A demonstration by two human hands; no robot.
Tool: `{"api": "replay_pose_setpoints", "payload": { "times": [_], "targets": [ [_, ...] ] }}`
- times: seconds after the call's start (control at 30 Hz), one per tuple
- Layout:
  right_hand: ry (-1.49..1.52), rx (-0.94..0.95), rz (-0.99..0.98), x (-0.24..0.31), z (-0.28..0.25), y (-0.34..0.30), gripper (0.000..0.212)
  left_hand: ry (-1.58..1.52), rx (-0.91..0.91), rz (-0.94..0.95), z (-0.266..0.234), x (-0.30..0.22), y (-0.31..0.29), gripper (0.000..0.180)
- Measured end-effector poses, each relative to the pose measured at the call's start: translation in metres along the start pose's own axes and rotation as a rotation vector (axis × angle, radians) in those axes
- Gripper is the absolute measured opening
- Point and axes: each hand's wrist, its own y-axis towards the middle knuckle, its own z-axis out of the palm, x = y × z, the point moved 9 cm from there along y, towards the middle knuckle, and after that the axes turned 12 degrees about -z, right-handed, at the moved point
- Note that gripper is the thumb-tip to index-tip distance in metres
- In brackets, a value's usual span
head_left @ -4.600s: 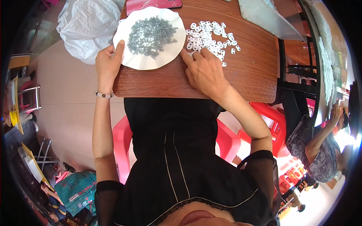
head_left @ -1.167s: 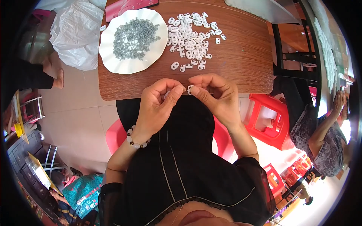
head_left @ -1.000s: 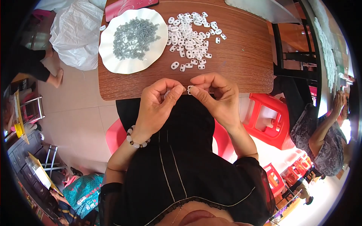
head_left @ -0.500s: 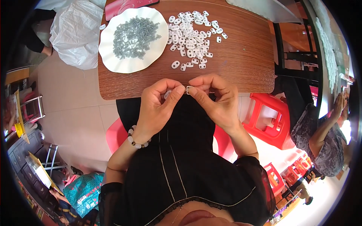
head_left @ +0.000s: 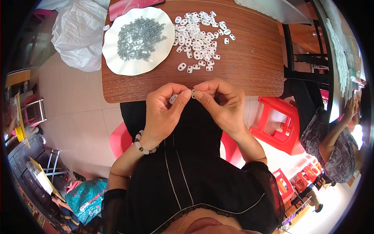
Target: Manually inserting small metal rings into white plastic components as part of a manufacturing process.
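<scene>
My left hand [head_left: 163, 111] is closed, with a white oval two-holed cord-lock piece [head_left: 173, 98] tucked inside its curled fingers. Its thumb and forefinger pinch together at the tips; whatever is between them is too small to make out. Facing it, my right hand [head_left: 224, 103] pinches a small white cord-lock part [head_left: 193, 93] between thumb and forefinger. The fingertips of both hands almost meet, just over the table's near edge. Beyond them lies a heap of white two-holed cord-lock pieces [head_left: 198, 39], with smaller single-holed ones among them. A wavy-rimmed white plate [head_left: 111, 52] holds many small grey springs [head_left: 140, 37].
The brown wooden table [head_left: 249, 58] carries a pink flat case [head_left: 130, 7] at its far left. A white plastic bag [head_left: 78, 37] stands left of it. Red stools [head_left: 278, 124] are at the right, where another person [head_left: 331, 144] sits. A teal bag [head_left: 87, 201] lies lower left.
My left hand has shifted slightly right and toward me, and its bracelet has turned a little. The small part in my right hand is tilted differently. Both pinches stay closed.
</scene>
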Motion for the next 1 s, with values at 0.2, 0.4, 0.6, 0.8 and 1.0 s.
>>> {"api": "replay_pose_setpoints", "payload": {
  "times": [0.2,0.4,0.6,0.8,1.0],
  "targets": [
    [-0.005,0.010,0.026,-0.003,0.000,0.000,0.009,-0.001,0.006,-0.019,-0.001,0.002,0.002,0.014],
    [0.081,0.021,0.075,-0.007,-0.001,0.003,0.011,-0.051,0.062,-0.109,-0.001,0.003,0.003,0.019],
    [0.063,-0.007,0.100,-0.003,-0.005,0.004,0.012,-0.352,0.245,-0.254,-0.007,0.018,0.003,0.036],
    [0.073,-0.028,0.087,-0.005,-0.007,0.006,0.012,-0.358,0.158,-0.354,-0.004,0.023,-0.004,0.040],
    [0.192,-0.074,0.100,0.000,-0.007,0.007,0.017,-0.557,0.291,-0.467,-0.001,0.042,-0.005,0.043]
  ]
}}
